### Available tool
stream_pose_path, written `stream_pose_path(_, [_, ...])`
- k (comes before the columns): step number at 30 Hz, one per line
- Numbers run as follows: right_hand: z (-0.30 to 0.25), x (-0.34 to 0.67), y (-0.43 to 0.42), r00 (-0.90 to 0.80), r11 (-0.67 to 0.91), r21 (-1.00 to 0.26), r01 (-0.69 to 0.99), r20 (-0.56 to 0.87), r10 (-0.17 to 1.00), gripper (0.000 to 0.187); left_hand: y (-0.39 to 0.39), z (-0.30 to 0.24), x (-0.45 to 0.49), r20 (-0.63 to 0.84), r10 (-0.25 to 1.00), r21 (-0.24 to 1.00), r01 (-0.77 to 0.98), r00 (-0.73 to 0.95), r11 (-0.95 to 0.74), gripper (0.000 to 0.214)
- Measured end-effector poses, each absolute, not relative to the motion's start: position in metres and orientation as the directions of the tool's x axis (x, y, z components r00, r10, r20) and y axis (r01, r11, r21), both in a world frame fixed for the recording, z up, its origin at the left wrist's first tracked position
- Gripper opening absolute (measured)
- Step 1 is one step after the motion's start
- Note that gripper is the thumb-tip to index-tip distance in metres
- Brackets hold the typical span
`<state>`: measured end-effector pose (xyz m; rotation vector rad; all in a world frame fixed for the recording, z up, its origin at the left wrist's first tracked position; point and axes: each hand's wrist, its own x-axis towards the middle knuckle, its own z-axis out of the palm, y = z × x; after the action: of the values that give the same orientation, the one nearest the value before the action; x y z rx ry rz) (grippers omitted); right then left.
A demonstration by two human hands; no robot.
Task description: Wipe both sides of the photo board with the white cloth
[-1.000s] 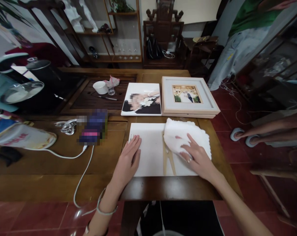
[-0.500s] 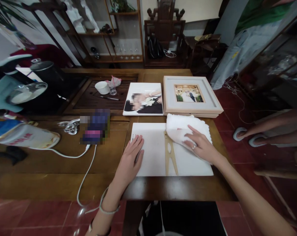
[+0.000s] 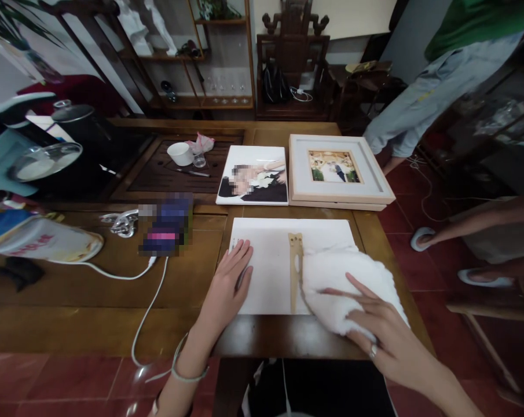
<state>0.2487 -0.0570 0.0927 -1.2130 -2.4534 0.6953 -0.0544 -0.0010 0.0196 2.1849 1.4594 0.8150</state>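
A white rectangular panel [image 3: 268, 272] lies flat near the table's front edge, with small dark print at its left side. Attached down its middle is a gold-coloured stand leg [image 3: 294, 255], its right part covered by cloth. My left hand [image 3: 231, 281] rests flat on the panel's left edge, fingers stretched out. Under my right hand [image 3: 385, 336] is a bunched white cloth [image 3: 366, 269], gripped and pressed over the panel's lower right part and past its edge. The cloth hides that corner. A ring shows on my right hand.
Behind the panel lie a glossy photo panel [image 3: 273, 156] and a stacked wooden picture frame [image 3: 370, 174]. Left are a phone [image 3: 168, 226] with a white cable [image 3: 151, 313], a snack bag [image 3: 48, 238] and a white cup [image 3: 180, 154]. People stand at the right.
My right hand has drawn the cloth toward me and right, from the panel's upper right to its lower right. My left hand stays put. The person in green has shifted.
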Motion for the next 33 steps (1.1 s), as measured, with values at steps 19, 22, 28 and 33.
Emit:
stream_pose_path(19, [0.078,0.266,-0.01,-0.52,0.509,-0.519,0.687,0.138,0.843,0.018,0.0,0.021,-0.055,0.261,0.922,0.604,0.697,0.286,-0.387,0.045])
stream_pose_path(22, [0.092,0.259,-0.045,-0.56,0.49,-0.576,0.654,0.066,0.826,0.016,-0.001,0.021,-0.055,0.257,0.923,0.606,0.696,0.286,-0.385,0.045])
stream_pose_path(28, [0.093,0.262,-0.045,-0.536,0.455,-0.557,0.695,0.021,0.844,0.016,-0.001,0.02,-0.055,0.257,0.923,0.607,0.695,0.286,-0.384,0.045])
stream_pose_path(33, [0.071,0.266,0.018,-0.466,0.448,-0.512,0.733,0.102,0.879,0.026,0.001,0.019,-0.055,0.261,0.923,0.612,0.69,0.283,-0.386,0.045])
